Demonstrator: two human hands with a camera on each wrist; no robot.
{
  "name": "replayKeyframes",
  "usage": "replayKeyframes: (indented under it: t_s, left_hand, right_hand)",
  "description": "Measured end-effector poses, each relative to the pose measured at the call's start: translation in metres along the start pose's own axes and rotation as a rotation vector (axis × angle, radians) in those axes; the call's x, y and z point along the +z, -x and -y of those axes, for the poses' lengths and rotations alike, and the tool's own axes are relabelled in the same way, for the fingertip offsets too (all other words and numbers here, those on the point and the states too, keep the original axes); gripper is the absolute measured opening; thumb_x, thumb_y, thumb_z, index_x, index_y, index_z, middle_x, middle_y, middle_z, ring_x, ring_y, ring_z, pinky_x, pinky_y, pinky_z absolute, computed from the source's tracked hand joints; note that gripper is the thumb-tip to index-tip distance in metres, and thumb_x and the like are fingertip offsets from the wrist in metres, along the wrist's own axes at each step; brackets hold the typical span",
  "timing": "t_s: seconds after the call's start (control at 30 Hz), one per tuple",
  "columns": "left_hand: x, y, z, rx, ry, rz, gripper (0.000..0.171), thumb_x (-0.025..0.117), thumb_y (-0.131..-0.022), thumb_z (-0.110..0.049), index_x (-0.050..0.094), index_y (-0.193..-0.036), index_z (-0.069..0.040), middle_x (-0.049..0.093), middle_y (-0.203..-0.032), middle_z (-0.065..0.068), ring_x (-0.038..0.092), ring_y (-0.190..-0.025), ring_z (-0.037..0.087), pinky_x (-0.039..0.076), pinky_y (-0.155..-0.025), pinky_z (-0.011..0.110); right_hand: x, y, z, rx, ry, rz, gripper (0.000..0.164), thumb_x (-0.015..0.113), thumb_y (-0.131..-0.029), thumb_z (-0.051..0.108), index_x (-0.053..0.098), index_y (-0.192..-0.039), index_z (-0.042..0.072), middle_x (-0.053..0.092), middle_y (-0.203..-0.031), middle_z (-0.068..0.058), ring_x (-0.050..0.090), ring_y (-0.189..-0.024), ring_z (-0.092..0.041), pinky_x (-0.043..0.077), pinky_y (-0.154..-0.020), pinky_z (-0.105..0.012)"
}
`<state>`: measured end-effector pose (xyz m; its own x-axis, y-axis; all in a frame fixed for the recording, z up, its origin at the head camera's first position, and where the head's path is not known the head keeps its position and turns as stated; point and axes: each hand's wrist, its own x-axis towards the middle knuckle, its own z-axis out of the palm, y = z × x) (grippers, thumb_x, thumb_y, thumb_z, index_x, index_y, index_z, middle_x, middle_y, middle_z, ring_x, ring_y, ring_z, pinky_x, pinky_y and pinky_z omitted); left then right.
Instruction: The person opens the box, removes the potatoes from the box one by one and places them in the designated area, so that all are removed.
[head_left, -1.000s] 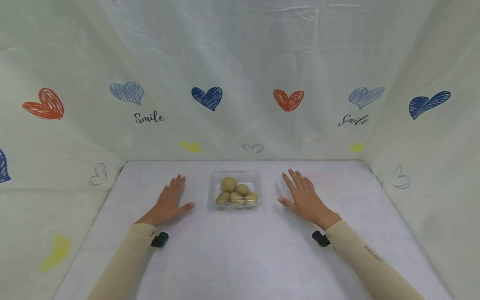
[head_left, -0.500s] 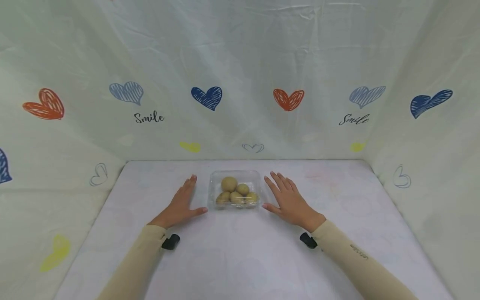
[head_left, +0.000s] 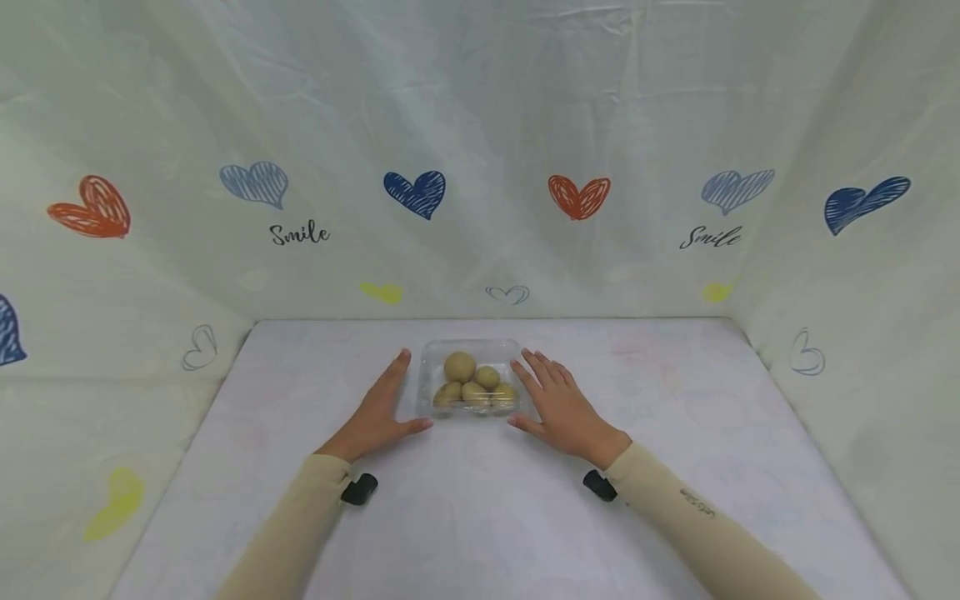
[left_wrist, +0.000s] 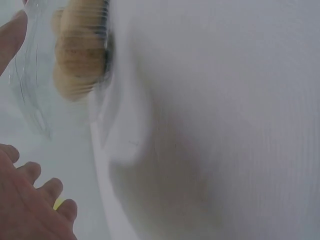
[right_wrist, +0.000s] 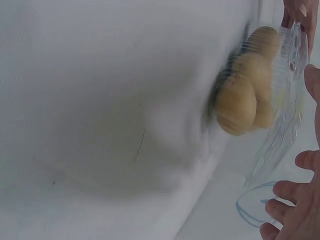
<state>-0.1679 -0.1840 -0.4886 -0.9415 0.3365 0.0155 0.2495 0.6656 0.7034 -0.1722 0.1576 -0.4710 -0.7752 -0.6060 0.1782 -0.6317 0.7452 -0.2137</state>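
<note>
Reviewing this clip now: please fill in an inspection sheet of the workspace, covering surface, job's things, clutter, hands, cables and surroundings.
Surface: flat white tabletop.
Job's things: clear rectangular plastic container holding at least five round, yellowish, potato-like items.
Clutter: thin dark line on the tabletop; strand or mark, cannot tell.
Hands: bare left hand and right hand, fingers extended, on either side of the container; contact unclear.
Cables: nothing seen.
Surroundings: pale sheet walls printed with red, blue and yellow hearts and "Smile".
</note>
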Motion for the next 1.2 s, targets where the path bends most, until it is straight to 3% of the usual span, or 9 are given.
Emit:
replayKeyframes:
  t_s: [0.7,1.0,1.2]
  left_hand:
    - [0.018,-0.012,-0.009,0.068,-0.064,-0.063,0.116,0.088,-0.086,-0.032,0.013,-0.168,0.002,0.011,-0.175,0.023,0.014,-0.16,0.044,0.02,-0.127,0.062]
    - [0.024,-0.016,-0.009,0.077,-0.048,-0.064,0.115,0.087,-0.089,-0.035,0.012,-0.169,-0.002,0.009,-0.176,0.02,0.014,-0.16,0.043,0.021,-0.126,0.062]
    - [0.028,-0.017,-0.009,0.052,0.016,-0.071,0.115,0.086,-0.09,-0.031,0.008,-0.169,-0.002,0.005,-0.177,0.02,0.011,-0.161,0.043,0.021,-0.126,0.062]
  right_hand:
    - [0.013,-0.012,0.014,-0.023,-0.019,-0.016,0.086,0.071,-0.101,0.048,0.034,-0.162,0.0,0.028,-0.168,-0.029,0.03,-0.154,-0.046,0.029,-0.123,-0.06]
    - [0.018,-0.014,0.017,-0.008,-0.019,-0.026,0.086,0.071,-0.1,0.047,0.035,-0.162,-0.001,0.027,-0.168,-0.03,0.029,-0.154,-0.047,0.029,-0.124,-0.06]
    - [0.019,-0.017,0.019,-0.006,-0.014,-0.052,0.084,0.072,-0.1,0.046,0.037,-0.16,-0.001,0.029,-0.167,-0.03,0.031,-0.153,-0.047,0.031,-0.122,-0.061]
